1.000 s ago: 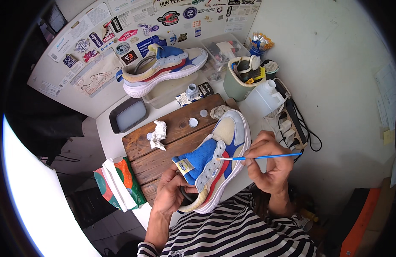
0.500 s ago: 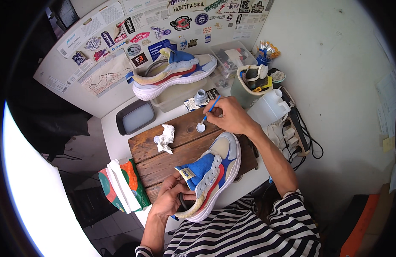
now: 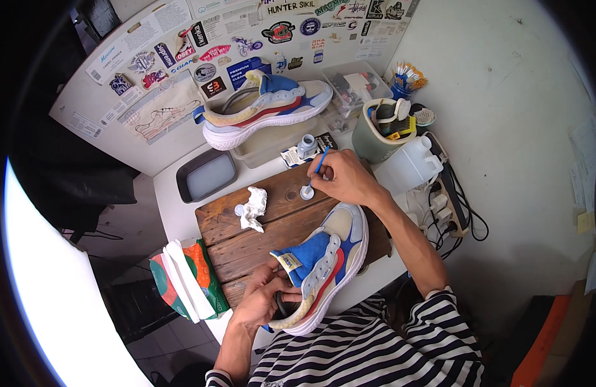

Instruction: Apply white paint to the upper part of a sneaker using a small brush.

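Note:
My left hand (image 3: 264,298) grips a sneaker (image 3: 329,263) by its heel opening, with some fingers inside the collar. The sneaker has a blue tongue, grey and beige panels, a red stripe and a white sole; its toe points away and to the right. My right hand (image 3: 347,178) pinches a thin blue paintbrush (image 3: 321,162). The brush's tip is down in a small round cap (image 3: 307,192) of pale paint, which lies on the brown wooden board (image 3: 246,255). Left of the cap is a crumpled white tissue (image 3: 253,209).
A matching sneaker (image 3: 265,113) rests on a clear plastic box at the back. Around the board stand an open paint bottle (image 3: 306,146), a dark tray of liquid (image 3: 206,176), a tissue pack (image 3: 188,280), a tool bin (image 3: 378,132), a white jug (image 3: 407,164) and a power strip (image 3: 447,206).
The whole view has shifted slightly. My right hand has tilted the brush a little at the paint cap, and the held sneaker has moved slightly to the right.

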A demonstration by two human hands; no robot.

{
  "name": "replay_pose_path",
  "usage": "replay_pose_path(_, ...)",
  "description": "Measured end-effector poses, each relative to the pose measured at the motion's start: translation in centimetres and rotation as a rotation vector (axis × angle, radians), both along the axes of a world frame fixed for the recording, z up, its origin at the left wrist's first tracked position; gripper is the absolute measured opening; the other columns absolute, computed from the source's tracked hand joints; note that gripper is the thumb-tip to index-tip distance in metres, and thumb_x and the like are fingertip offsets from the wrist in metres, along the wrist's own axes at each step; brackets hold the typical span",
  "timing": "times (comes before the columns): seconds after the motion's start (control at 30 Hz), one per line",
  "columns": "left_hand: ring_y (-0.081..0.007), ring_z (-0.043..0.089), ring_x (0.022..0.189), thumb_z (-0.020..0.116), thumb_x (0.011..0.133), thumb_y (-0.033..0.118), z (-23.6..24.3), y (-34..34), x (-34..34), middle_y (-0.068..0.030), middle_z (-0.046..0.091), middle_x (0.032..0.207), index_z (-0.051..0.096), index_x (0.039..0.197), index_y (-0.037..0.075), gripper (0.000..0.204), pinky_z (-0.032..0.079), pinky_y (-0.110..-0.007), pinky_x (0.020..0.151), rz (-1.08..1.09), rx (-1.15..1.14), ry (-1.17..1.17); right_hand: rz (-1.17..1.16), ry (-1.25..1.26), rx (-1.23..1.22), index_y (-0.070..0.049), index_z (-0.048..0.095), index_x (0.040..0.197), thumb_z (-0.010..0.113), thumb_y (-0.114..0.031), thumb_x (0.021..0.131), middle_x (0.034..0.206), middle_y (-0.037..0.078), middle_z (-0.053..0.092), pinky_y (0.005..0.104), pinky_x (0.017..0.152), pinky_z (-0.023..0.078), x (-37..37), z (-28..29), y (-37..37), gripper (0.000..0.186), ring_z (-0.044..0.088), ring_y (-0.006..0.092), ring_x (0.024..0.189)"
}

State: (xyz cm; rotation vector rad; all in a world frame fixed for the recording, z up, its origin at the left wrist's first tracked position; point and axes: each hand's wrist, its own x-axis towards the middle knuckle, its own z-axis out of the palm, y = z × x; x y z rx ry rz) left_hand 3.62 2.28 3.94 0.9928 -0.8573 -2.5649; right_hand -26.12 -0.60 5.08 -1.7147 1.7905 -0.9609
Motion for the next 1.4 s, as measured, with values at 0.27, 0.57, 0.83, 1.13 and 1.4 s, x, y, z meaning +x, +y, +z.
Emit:
replay_pose_path(0.27, -0.0302, 0.071, 0.096, 0.046, 0.083, -0.009, -0.4, 0.0, 0.2, -0.0246, 0.062, 0.118, 0.042, 0.136, -0.009, 0.052, 0.064, -0.037, 0.082, 0.004, -0.001, 0.003, -0.106, -0.297, -0.172, 0.003, 0.067, 0.093, 0.068, 0.0, 0.086, 0.079, 0.012, 0.072, 0.0305, 0.069, 0.054, -0.7, 0.7, 4.3, 0.008, 0.07, 0.0158, 0.074)
replay_pose_path(0.57, -0.0271, 0.07, 0.098, 0.044, 0.084, -0.012, 0.3, -0.4, -0.1, -0.0214, 0.06, 0.121, 0.04, 0.139, -0.008, 0.055, 0.063, -0.034, 0.084, -0.01, 0.037, 0.009, -0.181, -0.76, -0.302, 0.006, 0.062, 0.095, 0.062, 0.011, 0.086, 0.084, 0.011, 0.062, 0.029, 0.074, 0.054, 1.9, 2.8, 14.2, 0.01, 0.066, 0.0176, 0.077)
replay_pose_path(0.83, -0.0262, 0.072, 0.085, 0.049, 0.079, -0.01, 1.6, 0.8, -2.2, -0.0208, 0.066, 0.108, 0.051, 0.126, -0.011, 0.047, 0.065, -0.034, 0.072, 0.152, 0.006, 0.125, -0.117, -0.193, -0.592, -0.001, 0.065, 0.088, 0.071, 0.001, 0.073, 0.073, 0.008, 0.068, 0.0337, 0.072, 0.042, 2.3, 7.9, 16.8, 0.016, 0.058, 0.0165, 0.064)
replay_pose_path(1.13, -0.0251, 0.07, 0.095, 0.045, 0.079, -0.014, 2.2, 1.0, -3.1, -0.02, 0.064, 0.115, 0.048, 0.133, -0.01, 0.055, 0.062, -0.033, 0.085, 0.042, -0.054, 0.248, -0.092, -0.11, -0.574, -0.002, 0.065, 0.087, 0.072, 0.001, 0.073, 0.075, 0.006, 0.07, 0.0334, 0.074, 0.042, 2.2, 9.1, 17.7, 0.016, 0.059, 0.0158, 0.064)
replay_pose_path(1.4, -0.0254, 0.07, 0.099, 0.045, 0.079, -0.014, 2.3, 1.1, -3.1, -0.0201, 0.064, 0.116, 0.048, 0.134, -0.01, 0.055, 0.062, -0.034, 0.086, 0.012, -0.084, 0.233, -0.079, -0.102, -0.566, -0.003, 0.065, 0.088, 0.072, 0.001, 0.074, 0.074, 0.006, 0.069, 0.0331, 0.075, 0.042, 2.1, 8.4, 17.6, 0.016, 0.059, 0.0154, 0.063)
